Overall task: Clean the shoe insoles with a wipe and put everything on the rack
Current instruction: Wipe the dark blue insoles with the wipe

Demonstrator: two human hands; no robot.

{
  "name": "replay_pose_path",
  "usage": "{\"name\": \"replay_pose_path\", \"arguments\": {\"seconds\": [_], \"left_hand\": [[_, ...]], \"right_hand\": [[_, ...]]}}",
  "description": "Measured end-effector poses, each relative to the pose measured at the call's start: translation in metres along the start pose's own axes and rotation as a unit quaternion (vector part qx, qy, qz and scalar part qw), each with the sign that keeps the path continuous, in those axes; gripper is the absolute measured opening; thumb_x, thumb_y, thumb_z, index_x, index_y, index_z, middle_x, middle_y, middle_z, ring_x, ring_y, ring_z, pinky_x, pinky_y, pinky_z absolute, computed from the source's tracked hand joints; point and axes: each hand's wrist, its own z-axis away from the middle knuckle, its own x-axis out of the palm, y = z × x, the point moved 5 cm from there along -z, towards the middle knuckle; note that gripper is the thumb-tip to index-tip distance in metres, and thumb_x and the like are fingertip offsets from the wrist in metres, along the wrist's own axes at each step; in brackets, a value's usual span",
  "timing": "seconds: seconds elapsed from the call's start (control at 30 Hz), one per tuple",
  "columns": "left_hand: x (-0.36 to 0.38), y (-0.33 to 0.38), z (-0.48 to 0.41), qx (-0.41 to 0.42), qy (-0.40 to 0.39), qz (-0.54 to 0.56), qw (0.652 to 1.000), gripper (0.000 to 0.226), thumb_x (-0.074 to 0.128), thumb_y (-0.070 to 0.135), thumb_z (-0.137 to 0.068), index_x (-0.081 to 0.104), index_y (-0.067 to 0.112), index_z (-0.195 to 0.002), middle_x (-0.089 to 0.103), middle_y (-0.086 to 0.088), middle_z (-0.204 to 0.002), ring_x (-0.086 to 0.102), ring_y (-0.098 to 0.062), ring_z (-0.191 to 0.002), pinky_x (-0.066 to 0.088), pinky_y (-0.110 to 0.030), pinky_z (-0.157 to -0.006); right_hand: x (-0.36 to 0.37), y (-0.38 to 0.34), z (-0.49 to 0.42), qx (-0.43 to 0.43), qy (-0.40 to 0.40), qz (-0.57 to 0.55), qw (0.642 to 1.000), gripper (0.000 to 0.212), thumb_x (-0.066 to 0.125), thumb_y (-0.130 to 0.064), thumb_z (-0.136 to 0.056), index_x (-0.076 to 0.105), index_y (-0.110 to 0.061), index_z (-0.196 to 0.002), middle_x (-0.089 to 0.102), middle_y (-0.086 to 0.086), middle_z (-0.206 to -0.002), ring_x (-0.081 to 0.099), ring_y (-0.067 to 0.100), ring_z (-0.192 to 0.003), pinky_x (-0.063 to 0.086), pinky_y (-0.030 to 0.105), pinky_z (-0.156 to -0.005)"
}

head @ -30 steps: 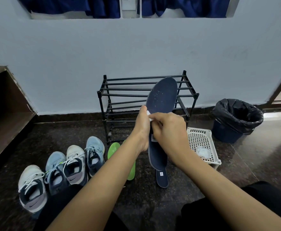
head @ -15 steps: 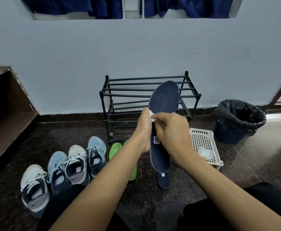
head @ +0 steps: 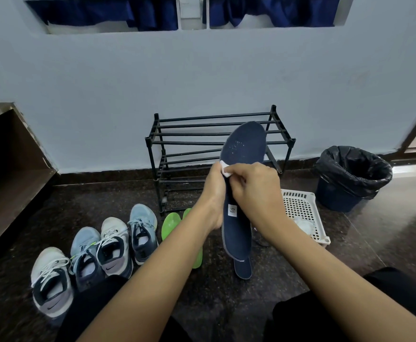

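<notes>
Wipe (head: 225, 168) has barely shifted along navy insole (head: 242, 146); right hand (head: 256, 191) pinches it, left hand (head: 214, 193) grips insole; toe specks remain.

Both bare forearms reach from the near edge and converge at the middle. The left hand (head: 214, 193) grips the left edge of the upright navy insole (head: 245, 146). The right hand (head: 257, 191) lies across its face, fingers curled, pinching a white wipe (head: 225, 168) against it.
</notes>
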Motion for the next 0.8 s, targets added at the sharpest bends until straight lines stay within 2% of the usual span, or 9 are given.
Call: {"name": "replay_pose_path", "arguments": {"seconds": [0.1,0.17,0.27,0.37,0.47,0.63,0.8], "left_hand": [[-0.007,0.005,-0.005,0.021,0.017,-0.003,1.0,0.049,0.03,0.039,-0.099,0.065,0.018,-0.073,0.068,-0.001,-0.063,0.064,-0.016,-0.056,0.048,-0.025,-0.056],[-0.007,0.003,-0.006,0.02,0.014,0.0,1.0,0.049,0.03,0.041,-0.099,0.067,0.018,-0.077,0.069,-0.002,-0.068,0.065,-0.018,-0.062,0.05,-0.026,-0.06],[0.001,-0.004,-0.004,0.012,-0.008,0.0,1.0,0.051,0.03,0.046,-0.101,0.068,0.016,-0.083,0.07,-0.003,-0.065,0.066,-0.017,-0.057,0.052,-0.023,-0.055],[0.011,-0.01,-0.002,0.016,-0.046,0.0,0.999,0.055,0.027,0.05,-0.103,0.069,0.015,-0.088,0.071,-0.003,-0.065,0.068,-0.014,-0.054,0.052,-0.02,-0.049],[0.009,-0.006,-0.002,0.029,-0.056,-0.002,0.998,0.049,0.029,0.04,-0.101,0.065,0.014,-0.082,0.067,-0.005,-0.066,0.064,-0.017,-0.056,0.049,-0.021,-0.051],[-0.005,0.014,-0.007,0.072,-0.028,0.03,0.997,0.034,0.029,0.028,-0.091,0.058,0.012,-0.084,0.06,-0.007,-0.076,0.057,-0.02,-0.064,0.047,-0.023,-0.055],[-0.009,0.016,-0.01,0.069,-0.007,0.064,0.996,0.036,0.033,0.029,-0.094,0.057,0.016,-0.07,0.063,0.0,-0.067,0.058,-0.015,-0.056,0.046,-0.019,-0.051]], "right_hand": [[0.002,-0.005,0.005,-0.026,-0.01,-0.007,1.0,0.024,0.062,-0.005,-0.075,0.076,-0.019,-0.089,0.069,0.008,-0.07,0.061,0.028,-0.065,0.049,0.034,-0.064],[0.002,-0.005,0.006,-0.033,-0.012,-0.002,0.999,0.024,0.063,-0.004,-0.074,0.076,-0.019,-0.088,0.07,0.007,-0.069,0.061,0.028,-0.065,0.049,0.033,-0.065],[-0.003,0.002,0.0,-0.015,0.01,0.002,1.0,0.021,0.065,-0.004,-0.075,0.076,-0.019,-0.085,0.069,0.006,-0.068,0.061,0.027,-0.063,0.045,0.029,-0.065],[-0.008,0.013,-0.007,0.026,0.017,-0.016,0.999,0.019,0.063,-0.008,-0.08,0.076,-0.019,-0.09,0.071,0.004,-0.075,0.062,0.025,-0.071,0.048,0.031,-0.07],[-0.008,0.014,-0.007,0.03,0.01,-0.023,0.999,0.021,0.061,-0.009,-0.081,0.075,-0.019,-0.092,0.072,0.005,-0.079,0.062,0.025,-0.075,0.049,0.034,-0.074],[-0.007,-0.003,0.001,-0.016,0.002,-0.025,1.0,0.021,0.064,-0.004,-0.075,0.076,-0.017,-0.087,0.068,0.008,-0.069,0.061,0.028,-0.064,0.047,0.031,-0.067],[0.002,-0.009,0.008,-0.047,-0.021,0.0,0.999,0.021,0.065,-0.003,-0.071,0.075,-0.017,-0.082,0.066,0.008,-0.063,0.059,0.029,-0.06,0.05,0.032,-0.061]]}}
